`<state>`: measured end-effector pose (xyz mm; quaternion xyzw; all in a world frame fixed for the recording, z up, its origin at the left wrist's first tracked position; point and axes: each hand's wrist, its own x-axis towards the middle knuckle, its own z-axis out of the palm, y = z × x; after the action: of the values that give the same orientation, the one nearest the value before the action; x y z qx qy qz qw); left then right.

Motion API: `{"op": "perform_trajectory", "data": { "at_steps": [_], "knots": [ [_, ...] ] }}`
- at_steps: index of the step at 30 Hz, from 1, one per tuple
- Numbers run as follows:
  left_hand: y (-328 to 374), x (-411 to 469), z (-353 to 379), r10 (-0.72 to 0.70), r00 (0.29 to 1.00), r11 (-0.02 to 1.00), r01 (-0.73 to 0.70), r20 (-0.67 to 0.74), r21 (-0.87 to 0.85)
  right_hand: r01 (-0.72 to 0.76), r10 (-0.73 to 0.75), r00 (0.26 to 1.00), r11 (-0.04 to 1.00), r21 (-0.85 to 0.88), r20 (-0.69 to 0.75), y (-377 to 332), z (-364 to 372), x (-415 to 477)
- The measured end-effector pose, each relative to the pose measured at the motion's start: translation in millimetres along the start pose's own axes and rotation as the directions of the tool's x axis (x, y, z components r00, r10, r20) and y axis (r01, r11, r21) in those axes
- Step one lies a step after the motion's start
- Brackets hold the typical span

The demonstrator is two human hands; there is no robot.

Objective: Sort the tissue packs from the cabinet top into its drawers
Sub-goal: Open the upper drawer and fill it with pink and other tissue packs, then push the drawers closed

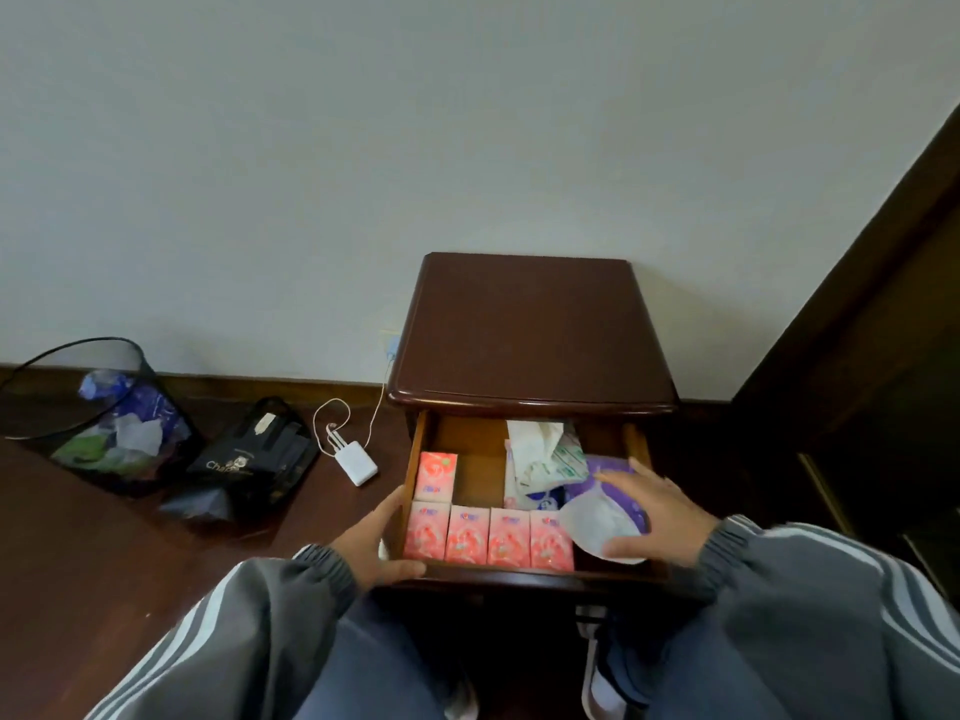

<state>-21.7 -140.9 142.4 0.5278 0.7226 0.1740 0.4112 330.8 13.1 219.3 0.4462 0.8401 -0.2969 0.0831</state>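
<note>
A dark wooden cabinet (530,330) stands against the wall with its top bare and its top drawer (467,459) pulled out. Several pink tissue packs (491,537) line the drawer's front, with one more pink pack (436,475) behind them at the left. A white and green soft pack (545,454) lies at the back right. My left hand (376,543) grips the drawer's front left corner. My right hand (657,517) holds a purple and white pack (605,517) inside the drawer's right side.
On the wooden floor to the left stand a black mesh bin (104,413) with rubbish, a black bag (254,459) and a white charger (356,462) on a cable to the wall socket. A dark wooden door frame (857,356) rises at the right.
</note>
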Motion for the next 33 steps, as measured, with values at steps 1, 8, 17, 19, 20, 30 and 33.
{"op": "perform_trajectory", "data": {
  "at_steps": [1, 8, 17, 19, 20, 30, 33],
  "knots": [
    [-1.6, -4.3, 2.4, 0.029, 0.999, 0.990, -0.031, 0.017, 0.140, -0.032, 0.034, 0.999, 0.997, -0.068, 0.028, 14.7, 7.5, -12.1],
    [12.0, -6.7, 14.3, 0.013, 0.980, 0.760, 0.120, -0.200, 0.638, -0.173, 0.144, 0.983, 0.937, -0.303, -0.117, 50.6, 34.6, -29.0],
    [16.0, -15.9, 5.3, 0.085, 0.950, 0.766, 0.131, -0.301, 0.630, -0.109, 0.010, 0.974, 0.897, -0.429, -0.225, 61.9, 31.0, -21.0],
    [19.8, -17.9, 3.1, 0.137, 0.938, 0.768, 0.103, -0.318, 0.633, -0.077, -0.062, 0.964, 0.865, -0.496, -0.258, 58.9, 27.8, -21.5],
    [20.8, -18.8, 2.4, 0.172, 0.930, 0.770, 0.079, -0.326, 0.634, -0.047, -0.104, 0.961, 0.853, -0.520, -0.257, 57.3, 26.7, -23.4],
    [14.1, 11.6, -16.0, 0.335, 0.863, 0.806, -0.054, -0.378, 0.590, 0.098, -0.353, 0.868, 0.812, -0.576, -0.350, 67.6, 16.9, 2.5],
    [33.0, 57.9, -20.6, 0.276, 0.845, 0.857, 0.000, -0.458, 0.515, -0.116, -0.092, 0.896, 0.896, -0.428, -0.434, 66.5, -7.5, 42.1]
  ]
}}
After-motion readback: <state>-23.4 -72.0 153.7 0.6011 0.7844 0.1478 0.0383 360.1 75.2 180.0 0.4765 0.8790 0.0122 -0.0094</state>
